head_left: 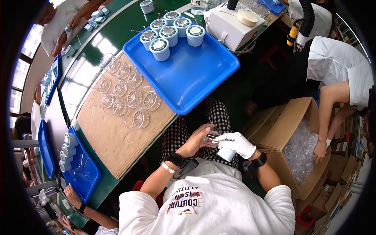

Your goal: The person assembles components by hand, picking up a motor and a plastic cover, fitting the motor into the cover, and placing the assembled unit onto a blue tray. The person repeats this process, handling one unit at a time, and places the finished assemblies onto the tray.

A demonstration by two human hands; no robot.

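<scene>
Over my lap, my bare left hand [196,141] is closed around a clear plastic cup-shaped part [212,136]. My right hand [239,145], in a white glove, holds a light-blue round housing [226,154] low in its fingers. Its fingertips meet the clear part beside my left hand; whether they also grip it is hidden. Beyond my hands a blue tray [188,84] carries several light-blue round housings [159,49] with silvery discs on top, grouped at its far end. Left of the tray, several clear plastic cups with spoked bases [140,119] stand on a cardboard sheet [105,147].
On my right, a person's arm [333,105] reaches into an open carton [270,129] of clear plastic parts [299,152]. A white box-shaped device [231,27] stands behind the tray. Another blue tray [84,168] with housings lies at the left. Other people work around the green table [88,51].
</scene>
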